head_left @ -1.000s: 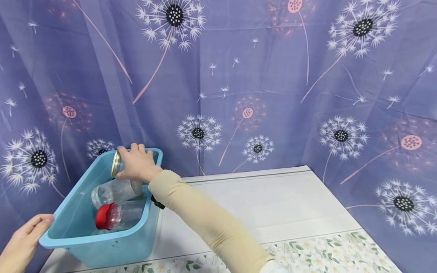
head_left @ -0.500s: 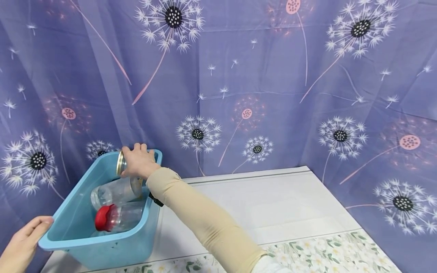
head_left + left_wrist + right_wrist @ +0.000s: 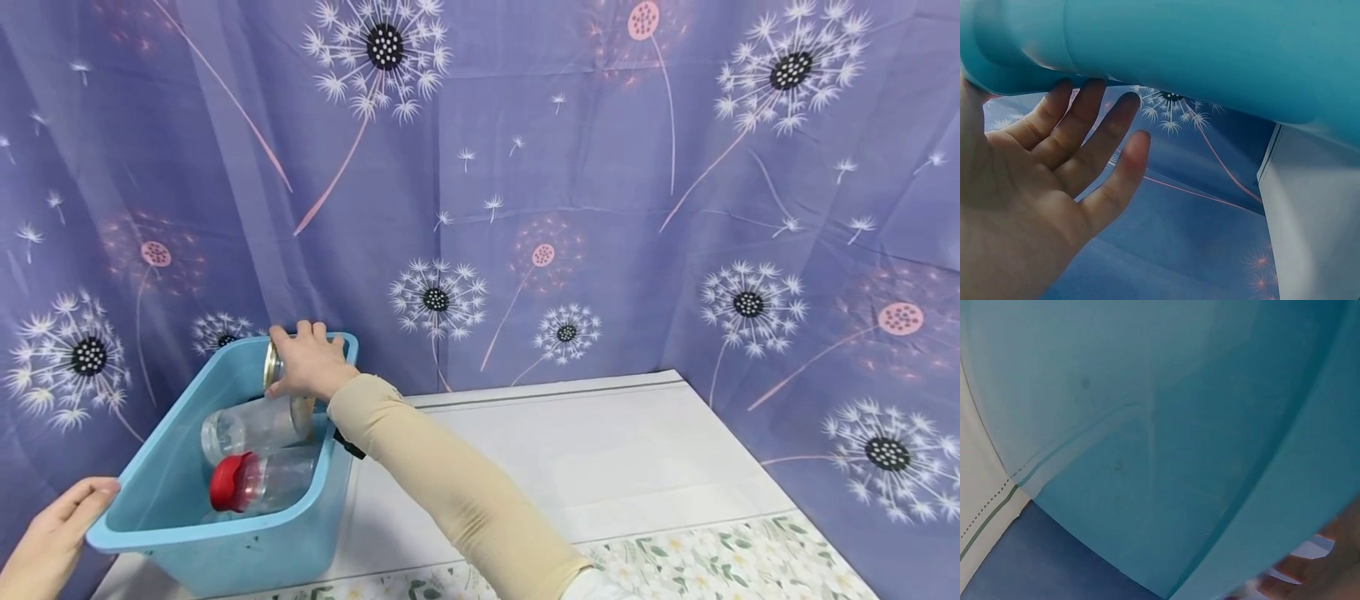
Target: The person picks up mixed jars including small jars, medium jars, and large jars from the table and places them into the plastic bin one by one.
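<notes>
A light blue plastic tub [image 3: 202, 537] stands at the left of the table. My left hand [image 3: 56, 529] pinches its front left corner rim; in the left wrist view its fingers [image 3: 1100, 156] reach up under the rim. Inside the tub's far right end, my right hand [image 3: 307, 362] grips a jar with a gold lid [image 3: 271, 364], tipped on its side. Most of that jar is hidden behind the hand. Below it lie a clear jar [image 3: 255, 427] and a clear jar with a red lid [image 3: 234, 482]. The tub wall fills most of the right wrist view.
The white table [image 3: 570, 450] extends to the right of the tub, with a floral-printed strip [image 3: 712, 550] along its front. A purple dandelion-print curtain [image 3: 600, 250] hangs behind and at both sides, close to the tub's far rim.
My right hand has shifted slightly to the right with the gold-lidded jar, towards the tub's far right corner. My left hand keeps its hold on the rim.
</notes>
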The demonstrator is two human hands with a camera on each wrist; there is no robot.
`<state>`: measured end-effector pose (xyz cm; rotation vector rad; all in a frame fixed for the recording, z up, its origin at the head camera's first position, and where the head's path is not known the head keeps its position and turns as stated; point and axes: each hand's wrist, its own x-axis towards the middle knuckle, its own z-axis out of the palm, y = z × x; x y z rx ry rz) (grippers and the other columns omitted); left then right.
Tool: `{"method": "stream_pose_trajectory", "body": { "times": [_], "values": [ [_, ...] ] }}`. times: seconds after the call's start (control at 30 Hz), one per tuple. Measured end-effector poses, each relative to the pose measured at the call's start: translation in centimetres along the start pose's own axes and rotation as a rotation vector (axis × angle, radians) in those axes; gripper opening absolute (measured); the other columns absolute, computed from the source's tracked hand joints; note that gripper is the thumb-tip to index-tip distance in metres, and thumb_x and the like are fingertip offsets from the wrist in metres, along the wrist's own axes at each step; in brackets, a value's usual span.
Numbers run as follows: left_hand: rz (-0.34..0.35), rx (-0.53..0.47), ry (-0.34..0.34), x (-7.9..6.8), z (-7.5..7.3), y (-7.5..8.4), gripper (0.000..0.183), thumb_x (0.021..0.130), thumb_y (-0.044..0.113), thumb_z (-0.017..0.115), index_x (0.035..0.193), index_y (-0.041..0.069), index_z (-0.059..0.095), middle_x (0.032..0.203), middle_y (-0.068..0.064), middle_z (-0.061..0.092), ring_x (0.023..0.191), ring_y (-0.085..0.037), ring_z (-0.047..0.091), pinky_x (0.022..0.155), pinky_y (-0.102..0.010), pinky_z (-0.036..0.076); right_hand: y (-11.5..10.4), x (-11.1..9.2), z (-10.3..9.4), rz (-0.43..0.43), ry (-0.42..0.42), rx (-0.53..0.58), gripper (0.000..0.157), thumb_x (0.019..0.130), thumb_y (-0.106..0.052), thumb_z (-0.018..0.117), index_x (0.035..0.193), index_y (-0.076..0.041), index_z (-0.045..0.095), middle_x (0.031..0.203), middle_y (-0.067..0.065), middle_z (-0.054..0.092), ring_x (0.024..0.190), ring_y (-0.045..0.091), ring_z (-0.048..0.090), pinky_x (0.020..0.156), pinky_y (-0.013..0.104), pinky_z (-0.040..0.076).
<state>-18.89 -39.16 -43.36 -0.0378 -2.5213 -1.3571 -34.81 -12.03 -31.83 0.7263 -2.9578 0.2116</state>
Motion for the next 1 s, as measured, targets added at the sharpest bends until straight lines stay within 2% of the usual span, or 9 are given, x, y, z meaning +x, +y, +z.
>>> {"method": "stream_pose_trajectory", "body": {
  "times": [0.5, 0.57, 0.63, 0.7, 0.77, 0.83, 0.87, 0.93, 1.0],
  "values": [
    [-0.027, 0.051, 0.036, -0.9, -1.3, 0.1, 0.026, 0.106, 0.025, 0.041, 0.096, 0.046, 0.052, 0.089, 0.036, 0.048, 0.081, 0.019, 0.040, 0.061, -0.012, 0.034, 0.6, -1.5, -0.9, -0.087, 0.048, -0.052, 0.088, 0.080, -0.076, 0.057, 0.153, -0.041, 0.023, 0.155, -0.004, 0.025, 0.141, 0.017, 0.020, 0.107, 0.046, 0.029],
    [-0.052, 0.094, 0.056, -0.8, -1.5, 0.3, 0.019, 0.106, 0.030, 0.041, 0.097, 0.039, 0.056, 0.086, 0.033, 0.050, 0.080, 0.019, 0.040, 0.060, -0.014, 0.034, 1.0, -1.9, -1.3, -0.107, 0.071, -0.049, 0.084, 0.083, -0.075, 0.053, 0.153, -0.040, 0.024, 0.154, -0.003, 0.027, 0.140, 0.018, 0.022, 0.105, 0.045, 0.030],
    [-0.057, 0.135, 0.083, -0.8, -1.6, 0.4, 0.021, 0.106, 0.032, 0.041, 0.105, 0.023, 0.060, 0.084, 0.031, 0.052, 0.080, 0.020, 0.039, 0.065, -0.013, 0.035, 1.6, -2.4, -1.7, -0.129, 0.100, -0.018, 0.079, 0.086, -0.073, 0.051, 0.153, -0.038, 0.027, 0.153, -0.002, 0.029, 0.139, 0.018, 0.024, 0.105, 0.044, 0.031],
    [-0.051, 0.183, 0.108, -0.5, -1.6, 0.8, 0.036, 0.106, 0.033, 0.039, 0.117, 0.006, 0.059, 0.089, 0.010, 0.065, 0.085, 0.020, 0.038, 0.084, -0.021, 0.042, 2.4, -3.1, -2.1, -0.151, 0.142, 0.011, 0.074, 0.090, -0.070, 0.049, 0.152, -0.036, 0.030, 0.152, -0.001, 0.033, 0.138, 0.018, 0.027, 0.104, 0.043, 0.032],
    [-0.038, 0.229, 0.122, -0.3, -1.6, 1.3, 0.047, 0.107, 0.032, 0.035, 0.126, -0.008, 0.051, 0.102, -0.012, 0.066, 0.099, 0.005, 0.049, 0.101, -0.040, 0.039, 3.4, -3.9, -2.6, -0.167, 0.180, 0.039, 0.070, 0.092, -0.067, 0.048, 0.151, -0.033, 0.033, 0.151, -0.001, 0.035, 0.137, 0.019, 0.029, 0.103, 0.043, 0.033],
    [-0.012, 0.297, 0.144, 0.0, -1.4, 2.1, 0.050, 0.108, 0.031, 0.032, 0.128, -0.012, 0.047, 0.110, -0.029, 0.059, 0.099, -0.006, 0.050, 0.096, -0.057, 0.037, 4.5, -4.7, -3.0, -0.178, 0.216, 0.049, 0.066, 0.094, -0.064, 0.048, 0.150, -0.031, 0.036, 0.149, 0.000, 0.038, 0.136, 0.020, 0.031, 0.103, 0.042, 0.034],
    [0.010, 0.325, 0.173, 0.2, -1.3, 2.4, 0.048, 0.108, 0.031, 0.032, 0.126, -0.010, 0.049, 0.112, -0.033, 0.055, 0.100, -0.005, 0.049, 0.094, -0.055, 0.038, 5.0, -5.1, -3.2, -0.180, 0.229, 0.047, 0.065, 0.094, -0.063, 0.048, 0.150, -0.030, 0.038, 0.148, 0.000, 0.039, 0.135, 0.020, 0.032, 0.103, 0.042, 0.034],
    [0.066, 0.351, 0.259, 0.4, -1.0, 3.2, 0.042, 0.108, 0.027, 0.035, 0.123, -0.009, 0.051, 0.108, -0.026, 0.058, 0.095, -0.001, 0.048, 0.086, -0.031, 0.040, 6.1, -5.9, -3.7, -0.189, 0.247, 0.055, 0.063, 0.095, -0.061, 0.049, 0.148, -0.028, 0.041, 0.147, 0.002, 0.040, 0.135, 0.021, 0.034, 0.104, 0.042, 0.034],
    [0.135, 0.355, 0.352, 0.5, -0.7, 4.0, 0.036, 0.106, 0.022, 0.041, 0.120, -0.009, 0.054, 0.105, -0.023, 0.060, 0.082, 0.020, 0.032, 0.071, -0.013, 0.033, 7.1, -6.7, -4.3, -0.201, 0.271, 0.056, 0.060, 0.096, -0.058, 0.051, 0.146, -0.026, 0.045, 0.146, 0.004, 0.042, 0.134, 0.022, 0.036, 0.103, 0.043, 0.035]
  ]
}}
